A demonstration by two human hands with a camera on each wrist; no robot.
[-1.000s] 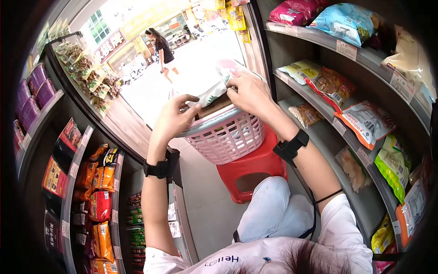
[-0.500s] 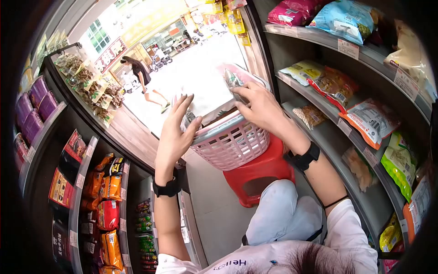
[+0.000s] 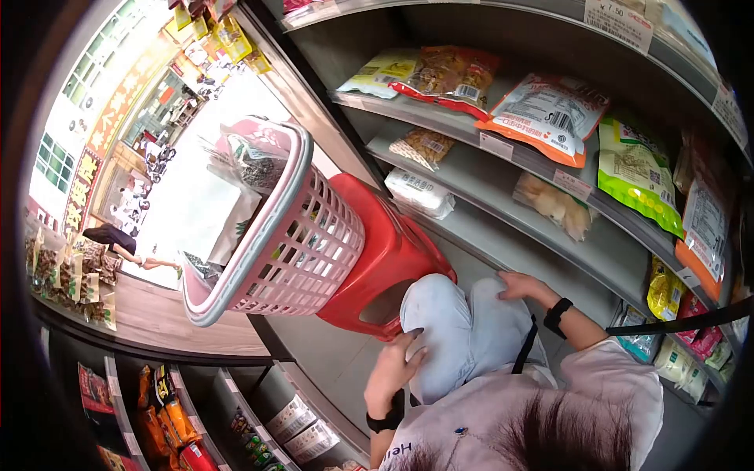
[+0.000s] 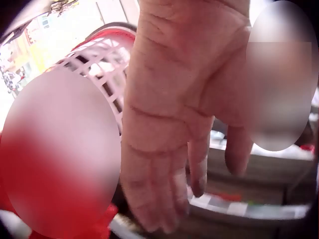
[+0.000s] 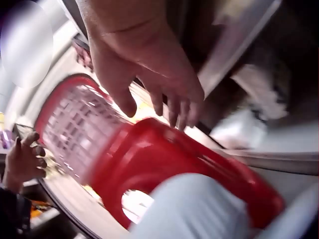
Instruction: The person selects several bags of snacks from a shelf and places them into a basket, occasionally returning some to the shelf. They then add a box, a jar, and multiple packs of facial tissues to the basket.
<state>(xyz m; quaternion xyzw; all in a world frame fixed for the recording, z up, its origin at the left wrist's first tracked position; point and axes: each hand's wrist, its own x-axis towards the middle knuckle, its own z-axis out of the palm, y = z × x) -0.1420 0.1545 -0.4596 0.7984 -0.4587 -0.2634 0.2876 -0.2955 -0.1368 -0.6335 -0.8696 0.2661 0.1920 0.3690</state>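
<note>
Head view: a person crouches in a shop aisle with both hands resting on pale blue trouser knees (image 3: 463, 330). The left hand (image 3: 397, 365) lies against the left leg, loosely bent and holding nothing. The left wrist view shows its fingers (image 4: 159, 199) hanging relaxed and close together. The right hand (image 3: 522, 284) lies flat on the right knee, its fingers slightly apart and also empty. A pink plastic lattice basket (image 3: 314, 243) stands on the seat of a red plastic stool (image 3: 397, 255) just ahead of the knees. It is forward and left of both hands, with the left hand nearer. Its long axis runs away from the person toward the bright doorway. Crinkly snack packets (image 3: 251, 161) lie inside it. Grey metal shelves (image 3: 503, 243) on the right carry snack bags. A white price label (image 3: 616, 14) reads 7.50; other labels are too small to read. The letters "Hel" show on the white shirt (image 3: 620, 385).
</note>
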